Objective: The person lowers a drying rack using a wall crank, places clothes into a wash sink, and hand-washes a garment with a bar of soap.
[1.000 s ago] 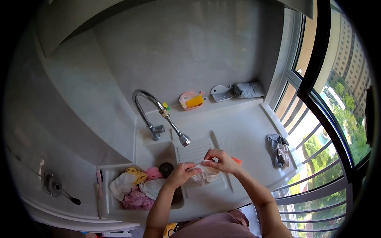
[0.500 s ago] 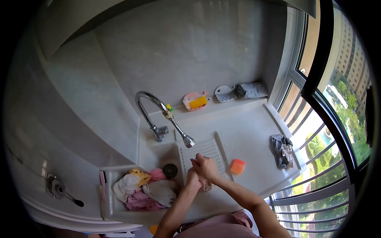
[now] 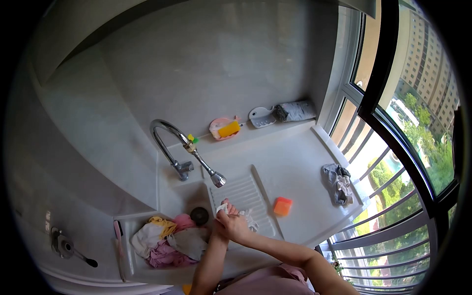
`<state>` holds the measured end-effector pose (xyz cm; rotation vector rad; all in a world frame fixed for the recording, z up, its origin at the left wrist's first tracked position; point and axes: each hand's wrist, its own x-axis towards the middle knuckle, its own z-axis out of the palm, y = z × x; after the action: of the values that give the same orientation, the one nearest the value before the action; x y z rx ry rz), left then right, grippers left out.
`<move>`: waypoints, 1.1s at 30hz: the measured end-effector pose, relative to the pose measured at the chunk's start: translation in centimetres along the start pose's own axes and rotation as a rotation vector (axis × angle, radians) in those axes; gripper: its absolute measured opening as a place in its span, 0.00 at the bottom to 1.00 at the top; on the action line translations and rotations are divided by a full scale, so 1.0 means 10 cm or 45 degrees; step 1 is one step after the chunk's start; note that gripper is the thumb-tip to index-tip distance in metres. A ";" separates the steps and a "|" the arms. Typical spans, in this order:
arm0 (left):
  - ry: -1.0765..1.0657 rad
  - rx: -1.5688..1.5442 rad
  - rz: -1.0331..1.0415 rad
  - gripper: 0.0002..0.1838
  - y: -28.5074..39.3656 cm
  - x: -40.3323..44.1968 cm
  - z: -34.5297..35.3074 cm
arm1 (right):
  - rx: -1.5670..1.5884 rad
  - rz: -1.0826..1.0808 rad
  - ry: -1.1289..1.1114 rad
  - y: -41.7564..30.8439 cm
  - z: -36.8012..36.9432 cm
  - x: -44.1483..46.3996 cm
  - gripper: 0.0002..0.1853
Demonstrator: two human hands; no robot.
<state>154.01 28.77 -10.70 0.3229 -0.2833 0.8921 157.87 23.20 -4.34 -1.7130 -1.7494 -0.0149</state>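
Note:
My left hand (image 3: 229, 204) and my right hand (image 3: 234, 227) are pressed together over the ribbed washboard (image 3: 242, 186) beside the sink basin. Both are closed on a small, crumpled white cloth (image 3: 251, 221), parts of which stick out at either side of the fingers. My right hand lies across the left one and hides much of it. Just beyond the hands hangs the spray head of the chrome faucet (image 3: 218, 179). An orange-pink soap block (image 3: 282, 206) sits on the counter to their right.
Left of my arms, the sink basin (image 3: 129, 246) holds a heap of white, yellow and pink laundry (image 3: 169, 250). A brush (image 3: 118, 231) lies on its left rim. Grey clothing (image 3: 337, 184) rests by the window. Soap dishes (image 3: 261, 117) and a grey roll (image 3: 296, 111) line the back ledge.
My view has shifted, so the surroundings appear further left. My hands have turned against each other, and white cloth now shows on both sides of them.

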 end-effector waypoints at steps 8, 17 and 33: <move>0.342 -0.171 -0.357 0.21 -0.01 -0.12 0.31 | 0.328 -0.130 0.065 0.20 -0.33 0.10 0.13; 0.955 0.248 -0.144 0.16 -0.15 -0.05 0.27 | 0.100 -0.108 0.085 0.18 -0.44 0.12 0.15; 1.346 0.809 -0.237 0.19 -0.20 -0.05 0.64 | 0.228 0.224 -0.065 0.45 -0.37 0.28 0.07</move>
<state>154.68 24.74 -5.31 0.4068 1.0097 0.8407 163.78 24.58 -2.14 -1.7408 -1.5783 0.2580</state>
